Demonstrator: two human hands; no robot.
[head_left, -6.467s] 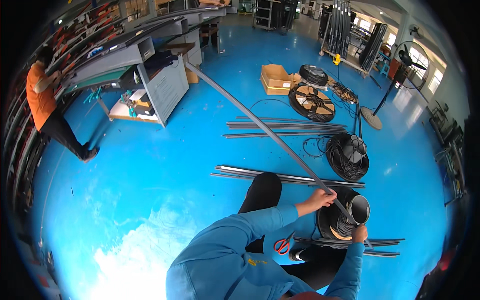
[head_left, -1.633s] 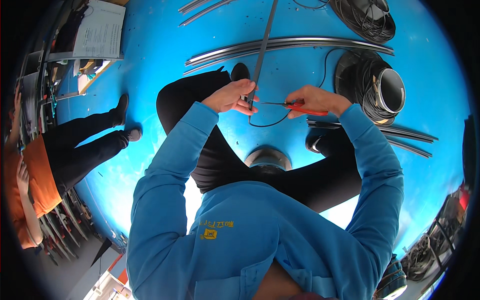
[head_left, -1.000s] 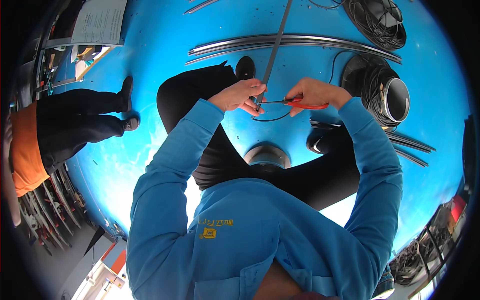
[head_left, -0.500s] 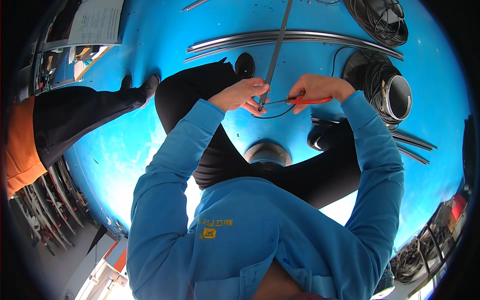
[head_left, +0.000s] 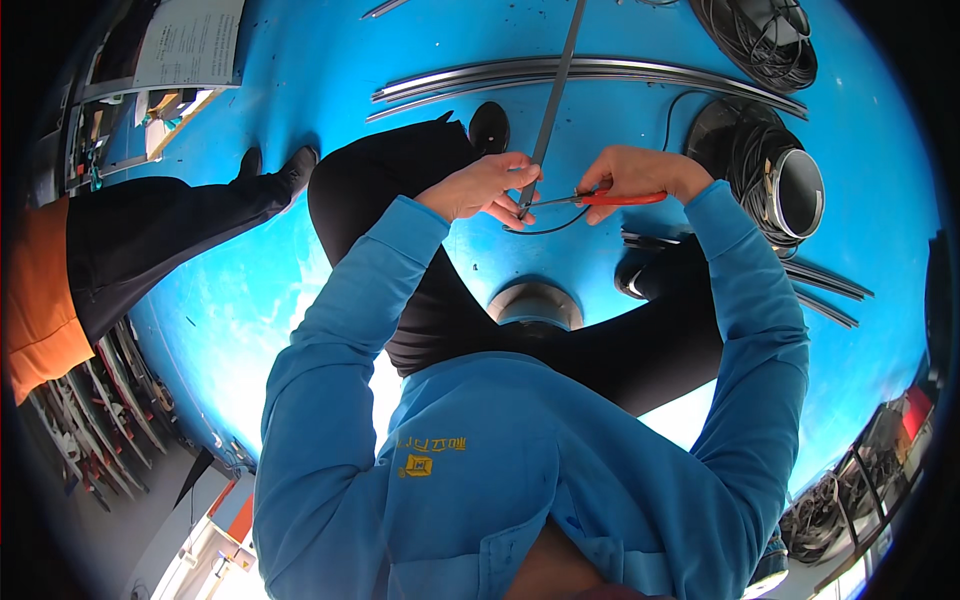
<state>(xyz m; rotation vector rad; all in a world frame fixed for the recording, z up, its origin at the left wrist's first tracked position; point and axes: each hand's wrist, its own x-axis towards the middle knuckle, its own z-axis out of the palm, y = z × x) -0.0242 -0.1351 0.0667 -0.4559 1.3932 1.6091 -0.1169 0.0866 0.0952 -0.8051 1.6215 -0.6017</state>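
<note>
My left hand [head_left: 485,188] is closed on the near end of a long dark grey strip [head_left: 556,95], which runs away toward the top of the view. In my right hand [head_left: 635,175] is a pair of red-handled scissors [head_left: 640,200]. The scissor blades point left and reach to the strip's end beside my left fingertips. A thin black cord [head_left: 560,231] curves below the blades between the two hands. Whether the blades touch the strip or the cord is too small to tell.
Long grey metal profiles [head_left: 450,83] lie across the blue floor beyond my hands. Reels of black cord [head_left: 750,165] stand at the right, with more profiles [head_left: 825,280] near them. Another person's dark-trousered leg [head_left: 170,220] is at the left, near a shelf [head_left: 120,140].
Both hands, the scissors and the strip stay almost where they were. The other person at the left has shifted slightly left.
</note>
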